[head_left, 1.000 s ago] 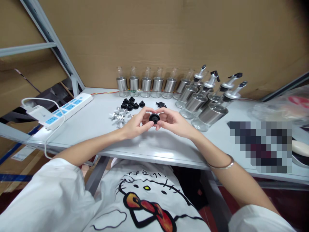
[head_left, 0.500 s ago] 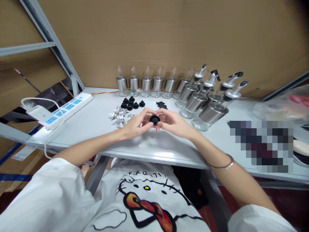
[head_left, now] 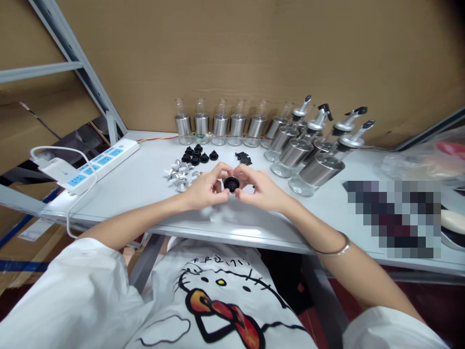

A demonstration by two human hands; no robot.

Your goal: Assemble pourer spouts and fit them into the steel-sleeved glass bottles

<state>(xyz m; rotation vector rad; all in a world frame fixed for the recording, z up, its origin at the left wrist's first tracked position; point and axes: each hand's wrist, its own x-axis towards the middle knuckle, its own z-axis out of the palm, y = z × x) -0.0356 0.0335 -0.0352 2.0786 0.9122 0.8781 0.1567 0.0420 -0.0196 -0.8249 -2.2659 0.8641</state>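
Observation:
Between my fingertips, above the front of the table, is a round black stopper with a wide rim. My left hand pinches it from the left with thumb and fingers. From the other side my right hand closes on it too. Just behind my left hand lie silver pourer caps in a loose pile, partly covered by the hand. Several more black stoppers are grouped behind those. Small black parts sit in a heap beyond my hands.
Glass bottles with steel sleeves line the back of the table. Bottles fitted with pourers stand at the right. A white power strip with a plugged cable lies left. Plastic bags and a blurred-out item are at far right.
The black stopper has tipped and shifted slightly left and down between my fingers. My thumbs have moved a little further apart around it. The other things have stayed put.

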